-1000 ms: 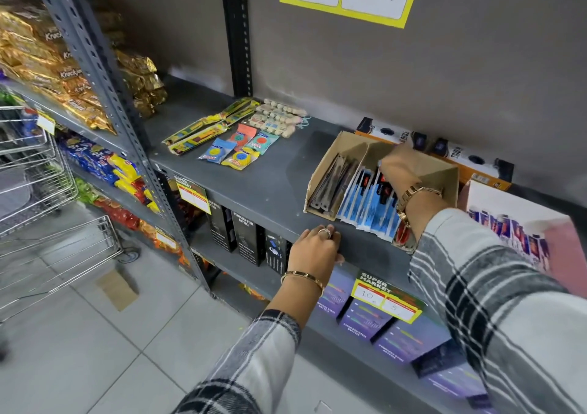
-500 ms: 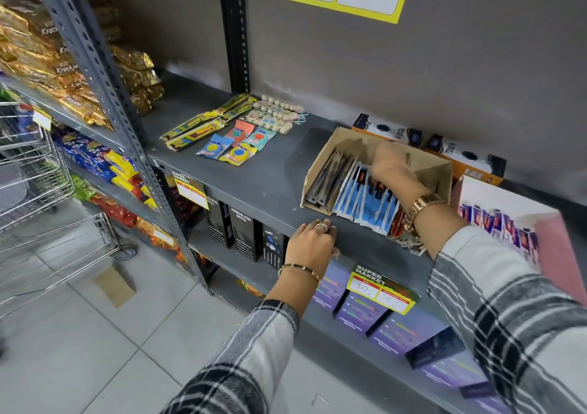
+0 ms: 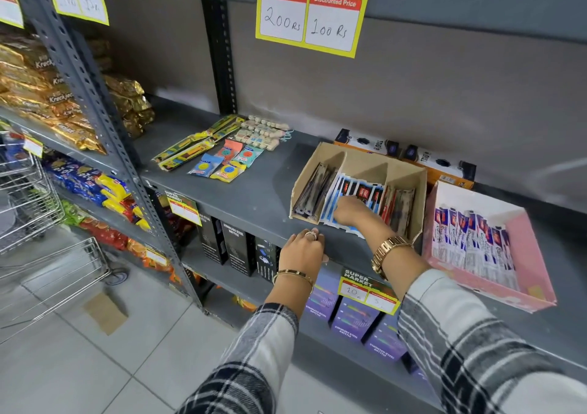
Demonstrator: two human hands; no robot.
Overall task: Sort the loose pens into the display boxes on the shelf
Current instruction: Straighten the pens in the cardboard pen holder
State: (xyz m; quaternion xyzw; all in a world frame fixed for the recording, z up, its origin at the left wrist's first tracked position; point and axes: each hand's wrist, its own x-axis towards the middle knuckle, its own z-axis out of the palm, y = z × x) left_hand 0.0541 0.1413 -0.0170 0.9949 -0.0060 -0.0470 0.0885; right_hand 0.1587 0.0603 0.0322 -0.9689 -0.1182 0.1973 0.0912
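A brown cardboard display box [image 3: 365,156] with three compartments stands on the grey shelf [image 3: 260,201]. Its left compartment holds dark pen packs [image 3: 313,191], the middle one blue-and-white pen packs [image 3: 360,191], the right one red and dark packs [image 3: 398,204]. My right hand [image 3: 352,212] reaches into the front of the middle compartment, fingertips buried among the blue packs. My left hand [image 3: 303,248] rests on the shelf's front edge and holds nothing. To the right, a pink display box [image 3: 495,288] holds a row of white-and-blue pen packs [image 3: 470,239].
Behind the boxes lie orange-and-white cartons [image 3: 441,162]. Small stationery packets [image 3: 228,162] lie at the shelf's left. Black and purple bottle boxes [image 3: 349,318] fill the shelf below. A wire shopping cart [image 3: 47,264] stands on the tiled floor at left.
My right hand has moved from the back right of the cardboard box forward to the front of the middle compartment. My left hand has stayed on the shelf edge.
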